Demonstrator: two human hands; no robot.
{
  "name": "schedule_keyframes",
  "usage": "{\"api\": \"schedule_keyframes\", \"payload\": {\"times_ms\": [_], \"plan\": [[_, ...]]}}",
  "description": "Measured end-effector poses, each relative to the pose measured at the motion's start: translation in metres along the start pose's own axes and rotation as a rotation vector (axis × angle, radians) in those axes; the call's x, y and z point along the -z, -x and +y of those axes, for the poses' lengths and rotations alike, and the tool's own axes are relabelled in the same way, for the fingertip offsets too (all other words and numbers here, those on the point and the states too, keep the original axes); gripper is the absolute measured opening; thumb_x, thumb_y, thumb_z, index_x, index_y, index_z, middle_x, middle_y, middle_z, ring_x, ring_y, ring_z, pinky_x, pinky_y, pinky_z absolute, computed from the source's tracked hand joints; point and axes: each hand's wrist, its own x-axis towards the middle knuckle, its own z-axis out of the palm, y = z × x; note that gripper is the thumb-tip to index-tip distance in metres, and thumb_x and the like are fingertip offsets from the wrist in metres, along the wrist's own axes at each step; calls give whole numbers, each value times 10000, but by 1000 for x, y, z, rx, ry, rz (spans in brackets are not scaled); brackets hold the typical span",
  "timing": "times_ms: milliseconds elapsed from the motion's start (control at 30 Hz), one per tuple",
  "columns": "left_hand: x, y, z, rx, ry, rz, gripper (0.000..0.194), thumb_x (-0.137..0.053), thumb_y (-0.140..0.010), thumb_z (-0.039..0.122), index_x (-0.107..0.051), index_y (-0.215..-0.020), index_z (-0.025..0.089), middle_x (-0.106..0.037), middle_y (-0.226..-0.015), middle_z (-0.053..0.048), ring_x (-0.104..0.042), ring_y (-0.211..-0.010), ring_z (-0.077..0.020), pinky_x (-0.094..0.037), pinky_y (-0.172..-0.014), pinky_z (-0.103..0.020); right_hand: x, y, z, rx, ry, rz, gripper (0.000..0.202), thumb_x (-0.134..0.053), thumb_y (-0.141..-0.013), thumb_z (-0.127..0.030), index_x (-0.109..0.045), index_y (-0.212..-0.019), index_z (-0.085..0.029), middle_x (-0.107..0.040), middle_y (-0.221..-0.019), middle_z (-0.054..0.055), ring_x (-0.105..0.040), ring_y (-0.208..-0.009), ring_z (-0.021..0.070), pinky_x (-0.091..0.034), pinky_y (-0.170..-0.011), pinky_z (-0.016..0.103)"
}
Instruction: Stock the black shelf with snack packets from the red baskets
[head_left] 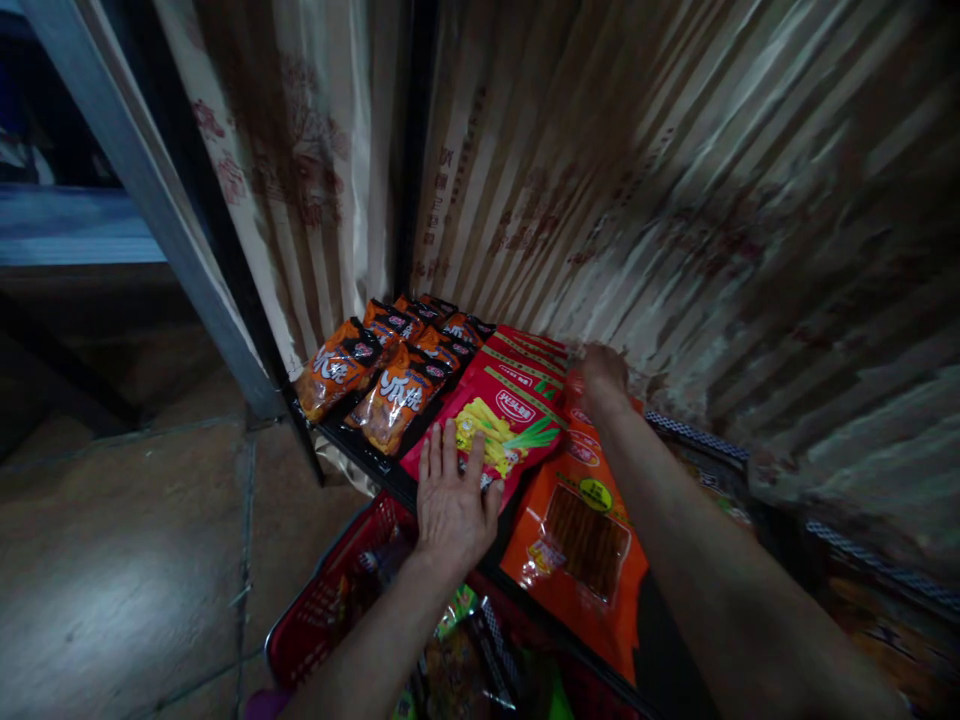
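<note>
My left hand (456, 500) lies flat with fingers spread on the lower part of a red snack bag (517, 435) with a yellow and green picture, the front one of a row of red bags. At the far end of the shelf, my right hand (604, 378) is curled at the top of an orange snack bag (585, 450), its fingertips partly hidden and blurred. The orange bag has a clear window showing brown sticks. Left of the red bags, several small orange-and-black snack packs (405, 395) sit in rows.
A red basket (281, 640) filled with packaged snacks stands below the shelf's front edge. Pleated, printed curtains (525, 200) hang behind the shelf. A dark metal post (225, 240) rises at the left, beside the tiled floor (135, 590). More packages (885, 630) lie at the right.
</note>
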Motion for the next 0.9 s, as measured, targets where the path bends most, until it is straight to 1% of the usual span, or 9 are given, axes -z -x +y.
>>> {"api": "schedule_keyframes", "payload": {"times_ms": [100,200,367,467,600,667,733,800,900], "plan": [[0,0,-1,25,-6,-9,553,-463,-845,384,-402,-1355,177,-304,-1460,-170,-218,-1365,-328,-274,-1067,-531,16,21,-5,64,56,30,258,-426,-811,-333,-588,-943,-182,-621,-1009,69,-549,-1019,227,-388,-940,417],[-1,0,-2,49,-15,8,558,-439,-857,395,-387,-1363,165,-319,-1452,-175,-215,-1367,-320,-264,-1071,-527,33,63,-7,164,114,-79,404,-444,-813,-380,-549,-1160,-201,-587,-1187,83,-512,-1129,233,-352,-993,434],[-5,3,-2,74,-28,33,567,-422,-863,410,-370,-1375,171,-319,-1454,-168,-227,-1363,-316,-248,-1075,-523,45,132,-4,76,38,-252,520,-412,-826,-505,-488,-1263,-232,-512,-1327,76,-465,-1219,236,-332,-1035,440],[-7,4,0,89,-41,50,563,-424,-861,409,-382,-1371,173,-326,-1451,-167,-251,-1353,-319,-242,-1075,-518,41,147,-7,69,117,-371,516,-387,-836,-499,-538,-1228,-200,-514,-1329,96,-431,-1255,244,-288,-1072,443],[-9,4,4,117,-45,90,549,-418,-863,401,-396,-1365,179,-350,-1440,-156,-291,-1334,-312,-241,-1074,-513,37,147,-16,139,201,-452,493,-351,-855,-474,-577,-1191,-194,-505,-1341,89,-349,-1318,244,-213,-1112,448],[-9,4,5,127,-37,110,542,-417,-864,401,-405,-1359,182,-346,-1443,-154,-283,-1339,-311,-231,-1077,-515,41,149,-22,156,236,-449,504,-348,-859,-467,-561,-1211,-176,-481,-1361,101,-322,-1333,250,-214,-1108,463],[-8,6,5,124,-22,126,538,-420,-863,398,-411,-1354,178,-318,-1456,-162,-250,-1354,-315,-210,-1082,-520,55,159,-26,195,261,-400,500,-350,-864,-466,-547,-1225,-182,-452,-1386,99,-301,-1343,248,-219,-1101,478],[-7,7,4,100,1,137,534,-425,-862,400,-422,-1345,171,-270,-1475,-175,-188,-1375,-323,-192,-1086,-525,77,177,-29,246,252,-327,486,-350,-872,-462,-539,-1230,-193,-431,-1403,96,-304,-1342,237,-230,-1095,478],[-6,9,3,58,46,152,530,-418,-867,391,-426,-1335,143,-221,-1492,-180,-110,-1393,-320,-157,-1093,-536,124,221,-23,272,191,-209,446,-359,-885,-422,-552,-1205,-178,-459,-1375,114,-362,-1309,215,-263,-1089,439]]}}
